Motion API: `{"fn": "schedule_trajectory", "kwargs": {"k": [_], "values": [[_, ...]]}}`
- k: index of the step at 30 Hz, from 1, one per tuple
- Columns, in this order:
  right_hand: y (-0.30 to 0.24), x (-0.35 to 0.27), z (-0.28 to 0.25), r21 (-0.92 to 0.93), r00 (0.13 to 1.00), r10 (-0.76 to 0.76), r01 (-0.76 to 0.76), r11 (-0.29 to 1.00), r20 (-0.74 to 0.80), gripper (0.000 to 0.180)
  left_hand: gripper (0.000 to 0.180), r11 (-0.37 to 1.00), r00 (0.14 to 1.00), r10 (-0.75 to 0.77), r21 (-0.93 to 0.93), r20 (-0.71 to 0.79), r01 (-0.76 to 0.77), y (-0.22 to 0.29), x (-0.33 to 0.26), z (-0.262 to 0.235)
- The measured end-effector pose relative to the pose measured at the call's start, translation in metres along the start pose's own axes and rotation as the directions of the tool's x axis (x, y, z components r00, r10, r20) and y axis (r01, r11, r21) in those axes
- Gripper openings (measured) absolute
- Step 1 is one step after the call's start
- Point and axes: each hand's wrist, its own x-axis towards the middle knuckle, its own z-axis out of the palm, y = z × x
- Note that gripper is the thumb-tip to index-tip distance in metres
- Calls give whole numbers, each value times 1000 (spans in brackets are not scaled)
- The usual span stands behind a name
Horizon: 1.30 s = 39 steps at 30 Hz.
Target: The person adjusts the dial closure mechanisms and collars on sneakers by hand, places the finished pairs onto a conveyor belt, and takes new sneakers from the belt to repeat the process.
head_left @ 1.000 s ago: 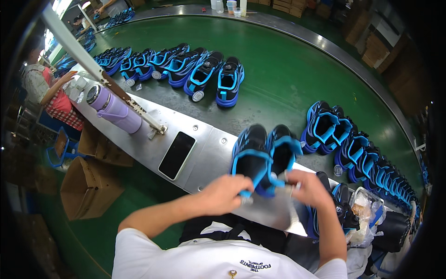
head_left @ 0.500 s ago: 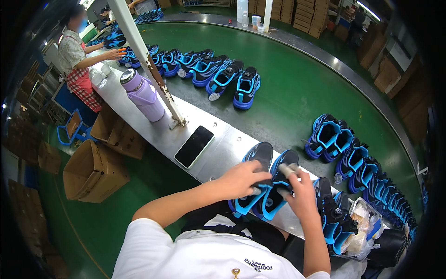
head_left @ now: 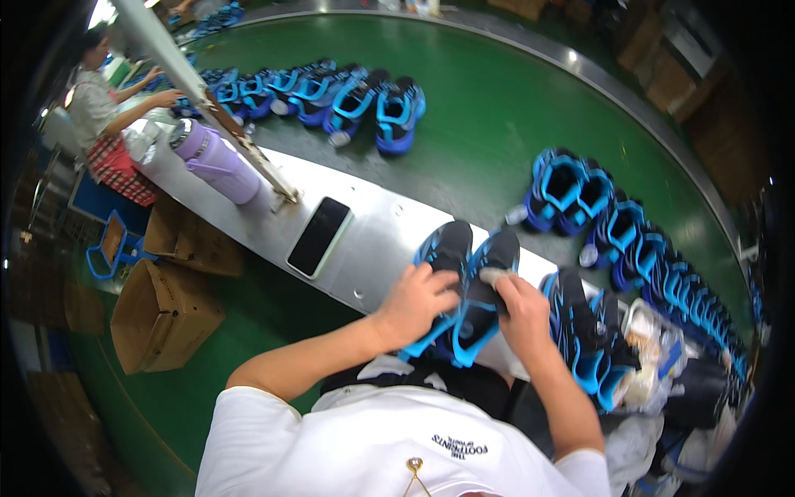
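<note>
Two cardboard boxes (head_left: 166, 311) stand on the green floor at the far left, below the edge of the metal worktop (head_left: 377, 240). Above them another person (head_left: 103, 124) in a checked apron reaches toward the green conveyor (head_left: 480, 124), where a row of blue and black shoes (head_left: 323, 91) is lined up. A purple bottle (head_left: 215, 161) lies on the worktop beside a slanted metal post (head_left: 190, 83). Just right of it a black phone (head_left: 320, 236) lies flat, screen up.

At the middle, a pair of black shoes with blue trim (head_left: 468, 282) rests sole-up on the near edge of the worktop. The left hand (head_left: 414, 302) lies over the left shoe, its fingers curled down on the sole and gripping it. The right hand (head_left: 522, 311) touches the right shoe, its fingers pinched closed on a small pale scrap (head_left: 495, 276) pressed to that sole.

Just right of the hands, more of the same shoes (head_left: 588, 340) are stacked beside the person, and a long curved row of blue shoes (head_left: 638, 240) follows the conveyor toward the right rim. A clear plastic bag (head_left: 650, 348) sits among them.
</note>
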Motion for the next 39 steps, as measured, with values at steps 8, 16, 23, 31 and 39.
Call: {"fn": "schedule_trajectory", "kwargs": {"k": [8, 16, 23, 31, 39], "values": [[-17, 4, -3, -64, 992, 123, -123, 990, -6, 52, 26, 999, 999, -23, 39, -26, 24, 7, 6, -1], [-2, -36, -8, -32, 996, 71, -73, 997, -46, 48, 42, 995, 996, -83, 60, -41, 85, 14, -1, 5], [-17, 13, 8, 31, 984, 160, -163, 986, 76, 36, 38, 994, 997, -71, 83, 8, 70, 16, 4, 6], [-21, 4, 11, 52, 962, 272, -271, 961, -11, 38, 60, 988, 975, -146, 68, 171, 136, 43, 13, 0], [-9, -36, 5, 10, 975, 192, -192, 981, -116, 44, 48, 958, 967, -254, 133, -10, 253, 42, 12, 20]]}}
